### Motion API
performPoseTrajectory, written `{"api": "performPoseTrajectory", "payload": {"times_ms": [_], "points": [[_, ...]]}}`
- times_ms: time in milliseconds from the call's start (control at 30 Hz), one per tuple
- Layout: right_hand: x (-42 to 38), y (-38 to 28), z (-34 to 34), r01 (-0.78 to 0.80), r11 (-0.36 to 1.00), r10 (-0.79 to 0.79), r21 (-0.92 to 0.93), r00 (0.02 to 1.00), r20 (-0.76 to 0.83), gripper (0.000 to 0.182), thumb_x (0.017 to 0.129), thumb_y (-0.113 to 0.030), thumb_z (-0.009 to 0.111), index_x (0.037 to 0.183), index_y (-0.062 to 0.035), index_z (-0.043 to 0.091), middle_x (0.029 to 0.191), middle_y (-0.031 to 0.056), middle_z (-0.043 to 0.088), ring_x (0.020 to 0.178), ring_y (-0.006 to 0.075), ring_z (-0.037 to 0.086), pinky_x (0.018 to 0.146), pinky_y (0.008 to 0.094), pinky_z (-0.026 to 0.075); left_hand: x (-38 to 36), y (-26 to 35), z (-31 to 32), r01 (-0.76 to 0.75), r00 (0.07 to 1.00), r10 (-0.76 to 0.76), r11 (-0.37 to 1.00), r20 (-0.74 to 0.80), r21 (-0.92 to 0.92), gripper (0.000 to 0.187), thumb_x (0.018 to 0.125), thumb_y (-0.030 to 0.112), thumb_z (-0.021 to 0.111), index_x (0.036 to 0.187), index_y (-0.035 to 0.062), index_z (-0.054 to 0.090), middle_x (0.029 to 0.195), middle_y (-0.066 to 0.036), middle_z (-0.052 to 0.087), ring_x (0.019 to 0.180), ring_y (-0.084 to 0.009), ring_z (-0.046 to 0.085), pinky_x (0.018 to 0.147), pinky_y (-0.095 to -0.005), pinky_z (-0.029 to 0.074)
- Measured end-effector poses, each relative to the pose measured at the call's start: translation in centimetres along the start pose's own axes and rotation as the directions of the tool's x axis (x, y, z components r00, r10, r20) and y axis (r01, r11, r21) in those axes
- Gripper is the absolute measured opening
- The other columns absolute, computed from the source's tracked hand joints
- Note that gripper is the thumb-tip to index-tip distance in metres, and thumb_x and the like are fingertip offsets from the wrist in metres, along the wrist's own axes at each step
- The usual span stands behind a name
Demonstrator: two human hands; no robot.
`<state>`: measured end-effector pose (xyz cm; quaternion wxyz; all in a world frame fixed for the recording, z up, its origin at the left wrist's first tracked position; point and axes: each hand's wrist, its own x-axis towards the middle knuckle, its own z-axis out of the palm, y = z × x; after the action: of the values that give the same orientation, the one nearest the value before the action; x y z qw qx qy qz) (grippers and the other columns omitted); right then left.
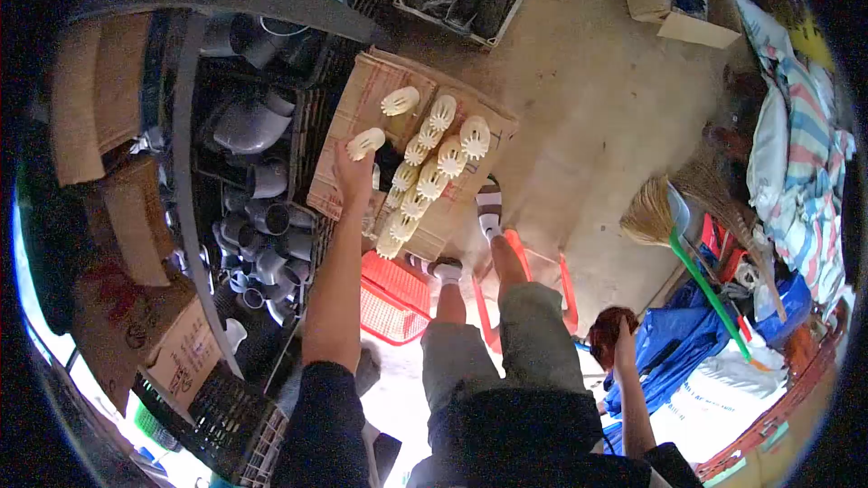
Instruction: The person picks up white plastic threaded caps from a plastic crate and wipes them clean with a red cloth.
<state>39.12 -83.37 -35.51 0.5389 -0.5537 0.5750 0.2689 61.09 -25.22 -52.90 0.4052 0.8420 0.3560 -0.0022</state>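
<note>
My left hand [353,173] is closed on a cream slotted plastic piece [366,143], rounded with finger-like teeth, over the left side of a flattened cardboard sheet [348,113]. Just above it, a single matching piece [400,100] lies on the cardboard. To the right, several more cream slotted pieces [431,183] are lined up in two slanting rows. My right hand [624,349], far off at lower right, is wrapped round a dark reddish-brown rounded thing [612,330] whose kind I cannot make out.
Grey pipe fittings [267,181] fill crates along the left. A red plastic basket [391,303] and a red stool [568,294] stand by my legs. At right are a straw broom [653,212], blue tarp [669,343] and striped sacks [800,172]. A cardboard box [692,29] sits at the back.
</note>
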Motion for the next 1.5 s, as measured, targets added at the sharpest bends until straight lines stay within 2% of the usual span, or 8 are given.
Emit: {"api": "performPoseTrajectory", "payload": {"times_ms": [100, 167, 300, 500, 667, 800, 1167, 1500], "points": [[2.6, 6.3, -7.9, 0.043, 0.980, -0.005, -0.193, 0.981, 0.193, 0.055, 0.103, -0.050, 0.041, 0.128, -0.0028, 0.054, 0.109, 0.0126, 0.066, 0.088, 0.0249, 0.069, 0.080, 0.0342, 0.056, 2.6, -3.2, 4.5, 0.014, 1.000, -0.014, 0.999, 0.005, -0.047, 0.047, 0.075, 0.012, 0.078, 0.117, 0.0026, 0.058, 0.111, -0.016, 0.065, 0.107, -0.0300, 0.062, 0.093, -0.0401, 0.048], [-0.1, 4.7, -6.8, -0.181, 0.869, 0.130, -0.460, 0.981, -0.141, 0.061, 0.103, -0.051, 0.038, 0.135, -0.0008, 0.050, 0.117, 0.0133, 0.064, 0.102, 0.0262, 0.065, 0.090, 0.0346, 0.051, 3.6, -3.7, 6.2, -0.020, 1.000, 0.020, 1.000, 0.001, 0.016, 0.047, 0.076, 0.013, 0.077, 0.117, 0.0031, 0.058, 0.112, -0.017, 0.065, 0.108, -0.0322, 0.062, 0.094, -0.0413, 0.047], [3.6, 13.0, -13.4, 0.050, 0.789, -0.104, -0.612, 0.993, -0.053, 0.057, 0.104, -0.046, 0.040, 0.136, -0.0011, 0.050, 0.120, 0.0110, 0.063, 0.106, 0.0236, 0.063, 0.091, 0.0341, 0.051, 3.8, -2.8, 7.3, -0.047, 0.997, 0.045, 0.998, 0.061, 0.034, 0.056, 0.075, 0.015, 0.077, 0.124, 0.0042, 0.054, 0.122, -0.018, 0.060, 0.114, -0.0349, 0.058, 0.097, -0.0423, 0.045], [4.7, 11.3, -10.2, 0.071, 0.880, -0.088, -0.469, 0.996, -0.014, 0.050, 0.103, -0.044, 0.043, 0.128, -0.0025, 0.057, 0.112, 0.0092, 0.067, 0.096, 0.0197, 0.067, 0.082, 0.0330, 0.055, 2.3, 1.8, 5.1, -0.054, 0.994, 0.045, 0.995, 0.101, 0.085, 0.081, 0.073, 0.014, 0.078, 0.143, 0.0050, 0.038, 0.131, -0.022, 0.054, 0.120, -0.0376, 0.055, 0.100, -0.0410, 0.046], [6.5, 9.2, -8.7, -0.056, 0.974, 0.054, -0.222, 0.998, -0.011, 0.049, 0.102, -0.046, 0.043, 0.125, -0.0049, 0.060, 0.116, 0.0104, 0.068, 0.098, 0.0235, 0.068, 0.087, 0.0368, 0.055, -1.3, 0.0, 2.4, 0.141, 0.981, -0.090, 0.940, 0.172, -0.311, 0.083, 0.078, 0.002, 0.074, 0.148, 0.0021, 0.030, 0.149, -0.023, 0.031, 0.130, -0.0339, 0.046, 0.104, -0.0463, 0.046], [0.2, -0.3, -0.5, -0.135, 0.991, 0.124, 0.024, 0.957, 0.262, 0.047, 0.099, -0.044, 0.049, 0.126, -0.0070, 0.059, 0.118, 0.0107, 0.068, 0.101, 0.0259, 0.067, 0.092, 0.0405, 0.054, -9.2, -5.8, 0.0, -0.040, 0.999, 0.044, 0.987, 0.025, -0.155, 0.076, 0.083, 0.007, 0.072, 0.148, 0.0021, 0.032, 0.143, -0.022, 0.041, 0.134, -0.0324, 0.041, 0.110, -0.0405, 0.037], [-1.2, -5.9, 9.1, 0.187, 0.982, -0.141, -0.024, 0.812, 0.566, 0.050, 0.099, -0.047, 0.047, 0.129, -0.0083, 0.056, 0.117, 0.0091, 0.066, 0.105, 0.0257, 0.066, 0.093, 0.0425, 0.053, -39.6, -5.5, -16.9, 0.383, 0.924, -0.365, 0.882, 0.116, -0.273, 0.025, 0.093, 0.012, 0.064, 0.116, 0.0050, 0.060, 0.101, -0.007, 0.070, 0.086, -0.0160, 0.066, 0.075, -0.0304, 0.054], [-12.0, -4.0, 21.8, 0.380, 0.921, -0.127, -0.085, 0.500, 0.857, 0.048, 0.105, -0.043, 0.035, 0.130, -0.0070, 0.054, 0.122, 0.0113, 0.063, 0.111, 0.0281, 0.062, 0.097, 0.0429, 0.051, -54.6, -1.8, -37.4, -0.039, 0.876, -0.282, 0.767, -0.391, -0.641, 0.021, 0.095, 0.002, 0.059, 0.117, 0.0010, 0.061, 0.106, -0.011, 0.068, 0.097, -0.0187, 0.067, 0.085, -0.0323, 0.055]]}}
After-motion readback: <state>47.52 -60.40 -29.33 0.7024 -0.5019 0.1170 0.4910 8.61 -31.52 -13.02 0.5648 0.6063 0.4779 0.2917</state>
